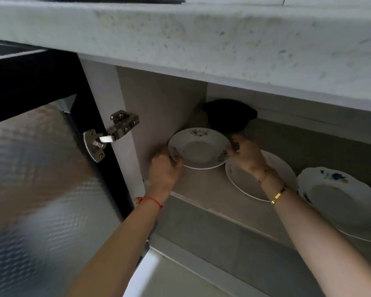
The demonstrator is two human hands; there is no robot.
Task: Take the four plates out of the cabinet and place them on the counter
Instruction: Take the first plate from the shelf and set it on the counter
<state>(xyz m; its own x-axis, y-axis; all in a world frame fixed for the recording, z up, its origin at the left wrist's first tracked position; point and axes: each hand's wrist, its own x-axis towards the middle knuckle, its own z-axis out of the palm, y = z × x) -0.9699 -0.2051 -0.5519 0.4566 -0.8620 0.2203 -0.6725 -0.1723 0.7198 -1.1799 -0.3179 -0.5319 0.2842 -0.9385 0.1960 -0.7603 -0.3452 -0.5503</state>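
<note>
A small white plate point(198, 149) with faded flower prints is held just above the cabinet shelf point(204, 189), at its left end. My left hand point(164, 168) grips its left rim and my right hand point(245, 154) grips its right rim. A second white plate point(242, 181) lies on the shelf under my right wrist, partly hidden by it. Further right lies a third plate point(338, 200) with blue flowers and a scalloped edge. Behind the held plate sits a dark bowl-shaped thing point(229, 115). The pale speckled counter point(201, 39) runs overhead.
The cabinet door point(41, 179) with rippled glass and a black frame stands open at the left, hung on a metal hinge point(111, 133). The cabinet's left side wall point(159, 108) is close to my left hand. A tiled floor point(223, 243) lies below the shelf.
</note>
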